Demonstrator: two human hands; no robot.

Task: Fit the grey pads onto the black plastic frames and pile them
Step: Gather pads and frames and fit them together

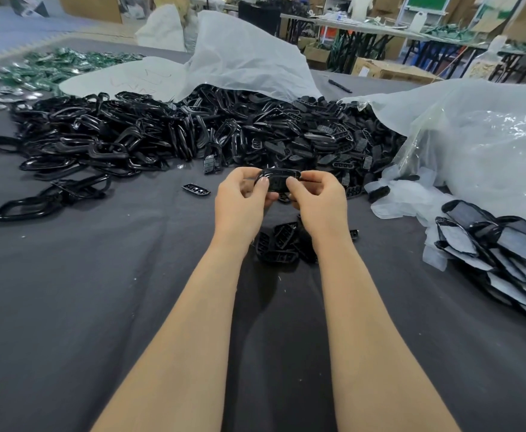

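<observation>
1. Pinching one black frame [278,179] between left hand [243,202] and right hand [320,205]: thumbs on the near face, fingers curled behind, held up off the dark cloth [99,307].
2. Cannot tell whether anything is seated in it yet; too dark, and partly covered by the thumbs.
3. At ten o'clock from the hands: heap of glossy black loops [99,141]. At one o'clock: heap of perforated black pieces [333,135], spilling from under a clear bag [473,145].
4. At six o'clock, just below the wrists: small cluster of perforated pieces [278,247] on the cloth. At nine o'clock, near the left hand: one stray piece [196,190].
5. At three to four o'clock, well apart from the hands: finished pile [498,244], with grey pads [456,238] set inside black rims and overlapped like roof tiles.
6. Handling, as a judgement: light, thin moulded plastic, fairly stiff but probably springy along the long sides; glossy, so likely slippery under dry thumbs. Pads probably soft and limp, easy to crease or skew.
7. Best taken by the two short ends, as here, leaving the thumbs free to press a pad edge down along the rim. Avoid squeezing the middle: likely to bow the frame and pop the pad loose.
8. Probably mid-fit; once seated, across to the pile at three o'clock.
</observation>
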